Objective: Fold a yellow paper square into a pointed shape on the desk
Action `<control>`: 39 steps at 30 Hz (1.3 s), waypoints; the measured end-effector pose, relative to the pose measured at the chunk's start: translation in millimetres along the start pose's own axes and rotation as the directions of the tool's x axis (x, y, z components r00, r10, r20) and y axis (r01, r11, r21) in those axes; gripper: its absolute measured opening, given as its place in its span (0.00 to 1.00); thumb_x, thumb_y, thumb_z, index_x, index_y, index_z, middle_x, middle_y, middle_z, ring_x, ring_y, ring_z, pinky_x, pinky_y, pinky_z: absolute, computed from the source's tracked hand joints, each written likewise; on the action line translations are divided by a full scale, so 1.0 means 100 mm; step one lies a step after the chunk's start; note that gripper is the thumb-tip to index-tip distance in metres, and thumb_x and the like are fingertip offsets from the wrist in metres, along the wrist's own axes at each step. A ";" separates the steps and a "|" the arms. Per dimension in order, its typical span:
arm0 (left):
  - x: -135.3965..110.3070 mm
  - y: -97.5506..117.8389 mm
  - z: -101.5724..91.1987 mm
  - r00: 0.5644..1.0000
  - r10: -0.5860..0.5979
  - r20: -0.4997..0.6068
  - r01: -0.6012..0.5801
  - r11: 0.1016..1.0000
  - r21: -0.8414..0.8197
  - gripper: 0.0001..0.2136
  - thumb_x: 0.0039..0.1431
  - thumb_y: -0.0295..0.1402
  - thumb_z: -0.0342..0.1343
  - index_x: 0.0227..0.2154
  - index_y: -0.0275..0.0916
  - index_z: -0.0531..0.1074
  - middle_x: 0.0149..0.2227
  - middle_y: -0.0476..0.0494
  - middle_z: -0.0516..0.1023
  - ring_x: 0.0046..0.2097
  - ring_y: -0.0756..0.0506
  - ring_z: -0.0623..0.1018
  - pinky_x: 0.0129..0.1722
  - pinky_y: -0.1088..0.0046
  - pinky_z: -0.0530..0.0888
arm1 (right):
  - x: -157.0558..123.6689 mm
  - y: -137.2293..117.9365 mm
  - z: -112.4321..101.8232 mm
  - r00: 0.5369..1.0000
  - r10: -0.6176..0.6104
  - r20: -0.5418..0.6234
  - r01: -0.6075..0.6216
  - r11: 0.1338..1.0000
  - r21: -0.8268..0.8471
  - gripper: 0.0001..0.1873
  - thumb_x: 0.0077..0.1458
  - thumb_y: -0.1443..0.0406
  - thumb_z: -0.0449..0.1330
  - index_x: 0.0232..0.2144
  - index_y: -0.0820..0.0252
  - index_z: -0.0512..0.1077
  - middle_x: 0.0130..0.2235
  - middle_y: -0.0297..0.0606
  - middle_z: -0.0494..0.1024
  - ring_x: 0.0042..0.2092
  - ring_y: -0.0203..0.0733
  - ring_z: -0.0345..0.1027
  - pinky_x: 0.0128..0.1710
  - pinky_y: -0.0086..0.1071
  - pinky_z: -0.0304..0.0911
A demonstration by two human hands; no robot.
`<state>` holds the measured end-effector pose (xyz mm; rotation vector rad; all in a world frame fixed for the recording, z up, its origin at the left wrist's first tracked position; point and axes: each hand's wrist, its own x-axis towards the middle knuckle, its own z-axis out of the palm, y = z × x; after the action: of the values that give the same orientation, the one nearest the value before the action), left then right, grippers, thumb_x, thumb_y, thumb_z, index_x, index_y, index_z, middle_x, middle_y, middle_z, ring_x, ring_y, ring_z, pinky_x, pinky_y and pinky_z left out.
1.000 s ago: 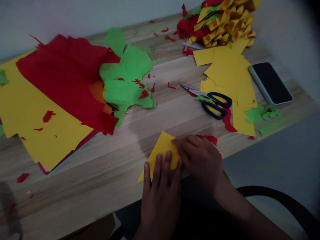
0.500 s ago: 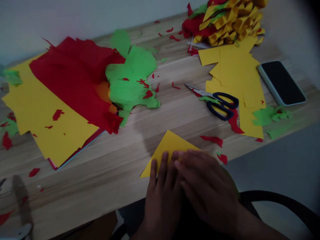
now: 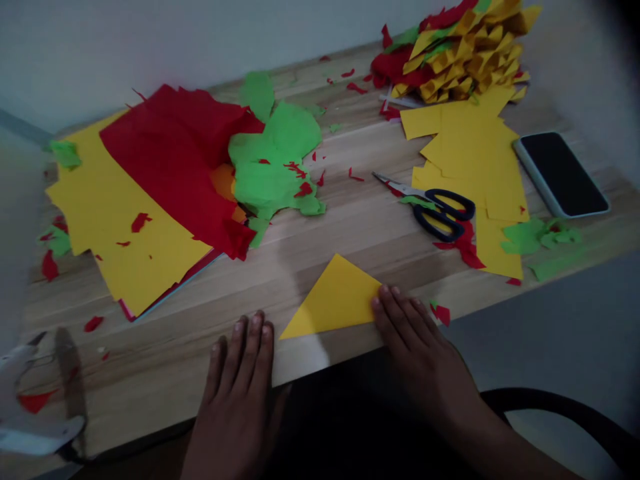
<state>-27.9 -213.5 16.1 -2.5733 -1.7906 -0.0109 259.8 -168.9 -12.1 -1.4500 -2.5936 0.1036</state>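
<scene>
A folded triangle of yellow paper point(image 3: 333, 300) lies on the table near its front edge, point away from me. My left hand point(image 3: 237, 393) rests flat on the wood just left of the triangle, apart from it, fingers stretched out and holding nothing. At the triangle's right corner, my right hand point(image 3: 425, 350) lies with outstretched fingertips touching the paper. Dark-handled scissors point(image 3: 443, 210) lie beyond my right hand, blades pointing left, on scraps of paper.
Yellow sheets point(image 3: 135, 267), red paper point(image 3: 175, 147) and green paper point(image 3: 280, 160) lie left. More yellow pieces point(image 3: 465, 153), a phone point(image 3: 563, 173) and a heap of folded yellow paper point(image 3: 470, 57) are right. A white device with a cord point(image 3: 40, 433) sits at lower left.
My left hand has come off the yellow paper and moved left onto the table. My right hand has shifted to the triangle's right corner. The view has turned slightly left.
</scene>
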 end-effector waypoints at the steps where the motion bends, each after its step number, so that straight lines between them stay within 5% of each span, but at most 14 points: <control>1: 0.02 0.06 -0.03 1.000 -0.015 -0.003 0.015 1.000 0.006 0.36 0.65 0.35 0.51 0.72 0.28 0.45 0.73 0.28 0.50 0.74 0.31 0.48 0.68 0.45 0.54 | 0.04 -0.05 0.01 1.000 0.002 -0.001 -0.002 1.000 -0.007 0.41 0.60 0.78 0.47 0.73 0.68 0.39 0.71 0.50 0.57 0.74 0.51 0.43 0.69 0.51 0.54; 5: 0.33 0.54 -0.01 0.992 0.130 -0.008 -0.130 0.987 -0.096 0.34 0.64 0.38 0.53 0.70 0.31 0.53 0.73 0.34 0.54 0.74 0.34 0.50 0.69 0.49 0.55 | 0.15 -0.20 0.09 1.000 -0.006 -0.019 0.005 1.000 -0.014 0.40 0.62 0.76 0.46 0.72 0.73 0.36 0.71 0.55 0.57 0.73 0.55 0.46 0.66 0.53 0.59; 8: 0.49 0.73 0.10 0.991 0.126 -0.052 -0.132 0.983 -0.126 0.29 0.66 0.36 0.52 0.68 0.35 0.58 0.71 0.42 0.59 0.73 0.37 0.55 0.69 0.50 0.55 | 0.11 -0.15 0.10 0.999 -0.016 -0.038 0.015 1.000 -0.012 0.40 0.62 0.76 0.45 0.73 0.71 0.34 0.70 0.54 0.58 0.72 0.54 0.47 0.66 0.53 0.60; 14: 0.29 0.34 0.12 0.999 0.019 -0.031 -0.023 0.993 -0.114 0.30 0.62 0.27 0.54 0.67 0.47 0.60 0.72 0.38 0.57 0.72 0.30 0.55 0.64 0.41 0.62 | -0.20 0.13 -0.14 0.998 0.050 0.026 -0.050 0.999 0.004 0.40 0.62 0.76 0.47 0.73 0.63 0.41 0.71 0.47 0.57 0.73 0.53 0.47 0.65 0.52 0.62; 19: 0.31 0.35 0.13 0.999 -0.028 -0.044 0.023 0.993 -0.119 0.34 0.62 0.33 0.57 0.70 0.46 0.55 0.72 0.37 0.56 0.72 0.27 0.54 0.65 0.37 0.60 | -0.05 -0.30 -0.08 1.000 0.001 -0.006 0.000 0.997 0.074 0.35 0.63 0.68 0.53 0.70 0.71 0.52 0.70 0.51 0.59 0.73 0.56 0.46 0.64 0.51 0.65; 24: 0.35 0.37 0.15 0.999 -0.002 -0.039 -0.001 0.997 -0.076 0.39 0.60 0.27 0.54 0.72 0.39 0.47 0.72 0.34 0.57 0.72 0.28 0.56 0.65 0.41 0.61 | 0.25 -0.60 0.11 0.990 -0.143 -0.007 0.143 0.986 0.087 0.33 0.63 0.71 0.50 0.69 0.75 0.54 0.71 0.52 0.56 0.72 0.55 0.48 0.68 0.47 0.59; 29: 0.22 0.20 0.13 0.998 -0.015 -0.062 0.013 1.000 -0.028 0.38 0.61 0.25 0.50 0.73 0.37 0.43 0.71 0.32 0.59 0.69 0.30 0.63 0.64 0.44 0.63 | 0.11 -0.24 0.09 1.000 -0.031 0.003 0.031 0.999 0.027 0.38 0.61 0.76 0.48 0.71 0.76 0.44 0.72 0.54 0.53 0.73 0.56 0.46 0.67 0.52 0.59; 34: 0.12 0.09 0.12 0.996 -0.036 -0.085 0.033 0.999 -0.038 0.40 0.60 0.23 0.51 0.73 0.38 0.40 0.67 0.31 0.66 0.67 0.29 0.65 0.62 0.42 0.64 | -0.11 0.19 -0.03 0.993 0.121 0.001 -0.121 0.993 0.003 0.44 0.59 0.78 0.48 0.74 0.64 0.36 0.72 0.51 0.54 0.72 0.54 0.49 0.68 0.56 0.57; 39: 0.22 0.20 0.00 0.992 -0.085 -0.090 0.078 0.994 -0.079 0.36 0.59 0.24 0.54 0.70 0.39 0.53 0.60 0.30 0.72 0.59 0.29 0.71 0.57 0.44 0.69 | 0.07 0.05 -0.14 0.992 0.108 -0.067 -0.099 0.987 0.125 0.43 0.57 0.72 0.53 0.72 0.68 0.47 0.72 0.51 0.55 0.72 0.57 0.47 0.67 0.57 0.58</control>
<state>-1.7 -200.3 16.6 -2.5009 -1.8951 -0.1992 262.4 -160.5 2.1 -1.5156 -2.4090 0.2132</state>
